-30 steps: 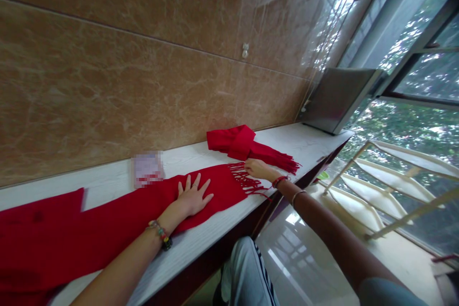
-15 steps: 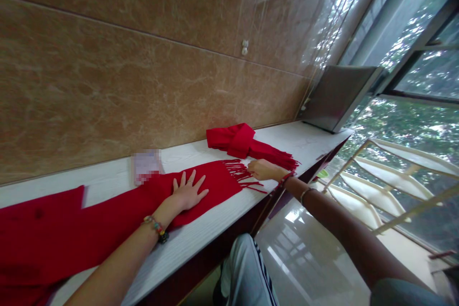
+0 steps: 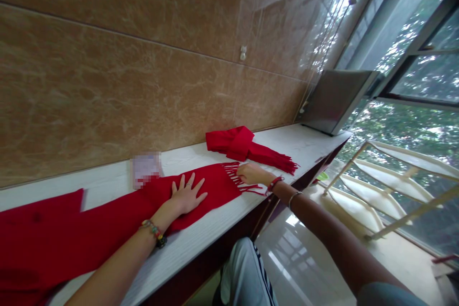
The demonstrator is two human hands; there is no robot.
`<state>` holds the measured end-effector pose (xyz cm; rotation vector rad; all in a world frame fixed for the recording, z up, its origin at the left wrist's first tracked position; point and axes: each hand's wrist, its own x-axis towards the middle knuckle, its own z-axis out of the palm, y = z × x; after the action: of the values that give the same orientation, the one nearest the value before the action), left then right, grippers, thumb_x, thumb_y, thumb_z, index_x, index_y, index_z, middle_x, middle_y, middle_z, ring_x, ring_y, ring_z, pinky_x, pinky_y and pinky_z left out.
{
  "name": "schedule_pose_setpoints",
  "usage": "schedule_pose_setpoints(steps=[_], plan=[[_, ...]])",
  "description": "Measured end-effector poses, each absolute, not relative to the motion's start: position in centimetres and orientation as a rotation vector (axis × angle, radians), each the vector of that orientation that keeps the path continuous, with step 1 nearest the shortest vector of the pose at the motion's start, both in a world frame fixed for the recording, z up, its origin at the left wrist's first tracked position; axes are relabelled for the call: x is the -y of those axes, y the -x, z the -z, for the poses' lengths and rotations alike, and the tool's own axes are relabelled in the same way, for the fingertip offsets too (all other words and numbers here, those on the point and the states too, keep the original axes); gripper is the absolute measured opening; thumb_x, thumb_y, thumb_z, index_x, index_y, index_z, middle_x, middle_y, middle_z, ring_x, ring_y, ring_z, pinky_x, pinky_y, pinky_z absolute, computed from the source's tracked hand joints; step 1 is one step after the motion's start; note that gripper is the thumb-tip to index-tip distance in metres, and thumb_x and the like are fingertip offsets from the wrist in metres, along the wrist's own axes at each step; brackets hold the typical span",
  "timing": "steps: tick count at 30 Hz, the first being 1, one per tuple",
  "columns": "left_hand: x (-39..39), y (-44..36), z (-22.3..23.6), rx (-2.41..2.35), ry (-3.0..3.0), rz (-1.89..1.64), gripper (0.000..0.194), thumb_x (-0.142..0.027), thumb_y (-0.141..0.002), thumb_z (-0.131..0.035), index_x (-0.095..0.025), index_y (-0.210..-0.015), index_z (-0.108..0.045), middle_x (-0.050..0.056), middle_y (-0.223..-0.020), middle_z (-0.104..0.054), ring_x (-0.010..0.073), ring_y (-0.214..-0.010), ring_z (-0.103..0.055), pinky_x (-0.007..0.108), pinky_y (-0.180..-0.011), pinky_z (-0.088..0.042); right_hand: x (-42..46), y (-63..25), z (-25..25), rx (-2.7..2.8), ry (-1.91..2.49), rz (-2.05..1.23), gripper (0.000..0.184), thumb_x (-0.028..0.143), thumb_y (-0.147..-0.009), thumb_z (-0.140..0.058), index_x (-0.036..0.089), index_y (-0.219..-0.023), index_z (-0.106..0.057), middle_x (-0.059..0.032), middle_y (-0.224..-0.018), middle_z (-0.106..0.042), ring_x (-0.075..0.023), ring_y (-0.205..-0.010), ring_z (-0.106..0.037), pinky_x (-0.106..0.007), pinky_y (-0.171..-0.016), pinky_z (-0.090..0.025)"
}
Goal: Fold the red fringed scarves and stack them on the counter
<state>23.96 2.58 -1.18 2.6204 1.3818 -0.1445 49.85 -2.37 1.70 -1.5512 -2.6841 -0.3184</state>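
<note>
A long red scarf [image 3: 118,213] runs along the white counter, its fringe pointing right. My left hand [image 3: 187,196] lies flat on it, fingers spread, a little short of the fringed end. At the fringe [image 3: 233,174], my right hand [image 3: 254,173] has its fingers curled together on the strands; the fingertips are partly hidden. Just behind that hand lies a second red scarf [image 3: 240,142], folded and looped over itself, with its own fringe toward the right.
The narrow white counter [image 3: 211,217] stands against a brown marble wall [image 3: 150,91]. A blurred flat item [image 3: 145,167] lies behind the long scarf. Farther right are a grey metal box [image 3: 335,98] at the counter's end and a cream rack [image 3: 380,181] by the window.
My right hand has shifted left along the fringe, closer to the scarf's woven edge. My left hand stays pressed on the scarf. The view has tipped slightly.
</note>
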Motion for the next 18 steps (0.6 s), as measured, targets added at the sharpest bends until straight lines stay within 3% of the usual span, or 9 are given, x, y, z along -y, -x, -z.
schedule_pose_setpoints(steps=[8, 12, 18], plan=[[-2.8, -23.9, 1.3, -1.377, -2.611, 0.148, 0.062, -0.06, -0.081, -0.021, -0.033, -0.137, -0.016, 0.007, -0.146, -0.005, 0.0385, -0.13, -0.002, 0.062, -0.097, -0.011, 3.8, -51.9, -2.9, 2.576, 1.562, 0.312, 0.027, 0.031, -0.086, -0.047, 0.017, -0.109, -0.052, -0.0073, -0.111, -0.053, -0.0173, -0.092, -0.054, -0.037, -0.078, -0.047], [-2.7, -23.9, 1.3, -1.382, -2.628, 0.151, 0.062, -0.06, -0.081, -0.02, -0.033, -0.137, -0.016, 0.006, -0.146, -0.005, 0.0379, -0.13, -0.002, 0.061, -0.098, -0.012, 3.1, -49.5, -0.6, 2.621, 1.477, 0.249, 0.014, 0.019, -0.081, -0.048, 0.016, -0.089, -0.06, -0.0053, -0.093, -0.06, -0.0144, -0.081, -0.054, -0.03, -0.073, -0.045], [-2.9, -23.9, 1.5, -1.39, -2.611, 0.157, 0.061, -0.06, -0.081, -0.022, -0.034, -0.136, -0.016, 0.006, -0.147, -0.004, 0.0376, -0.13, -0.001, 0.061, -0.098, -0.01, 3.0, -53.5, -0.4, 2.725, 1.531, 0.227, 0.017, 0.008, -0.071, -0.044, 0.015, -0.069, -0.059, -0.0052, -0.072, -0.061, -0.0142, -0.071, -0.052, -0.026, -0.07, -0.041]])
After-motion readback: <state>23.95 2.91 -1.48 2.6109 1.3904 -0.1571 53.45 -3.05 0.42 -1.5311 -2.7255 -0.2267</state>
